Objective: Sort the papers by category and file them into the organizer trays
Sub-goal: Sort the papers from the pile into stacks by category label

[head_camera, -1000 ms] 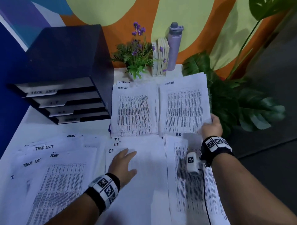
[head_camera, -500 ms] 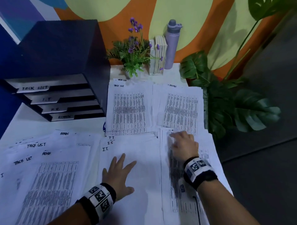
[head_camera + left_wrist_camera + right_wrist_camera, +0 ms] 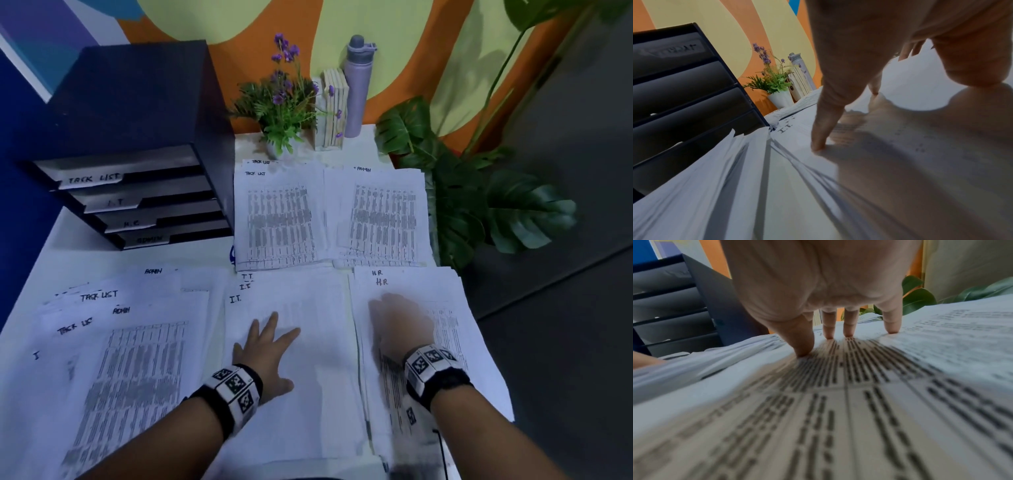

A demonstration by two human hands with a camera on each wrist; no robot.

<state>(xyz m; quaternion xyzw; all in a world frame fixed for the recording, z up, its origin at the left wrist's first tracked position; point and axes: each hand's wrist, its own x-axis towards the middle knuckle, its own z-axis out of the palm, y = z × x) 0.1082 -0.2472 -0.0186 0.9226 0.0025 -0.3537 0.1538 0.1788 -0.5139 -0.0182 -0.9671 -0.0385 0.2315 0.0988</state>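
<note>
Pressing flat on two neighbouring stacks low in the frame: left hand (image 3: 265,356), fingers spread and straight, on the I.T. pile (image 3: 291,377) at lower centre; right hand (image 3: 399,323), blurred in the head view, fingertips (image 3: 893,328) straight on the H.R. pile (image 3: 414,342) at lower right. Grasping nothing with either.

Lying with long axes running up the frame, toward the organizer (image 3: 137,150) at upper left. Sitting nearer the left hand, the trays, so probably carrying leftward and upward across the desk (image 3: 85,253). Waiting unsorted at lower left, the mixed pile (image 3: 120,359); Task List pile (image 3: 279,216) and Admin pile (image 3: 382,216) at centre.
</note>
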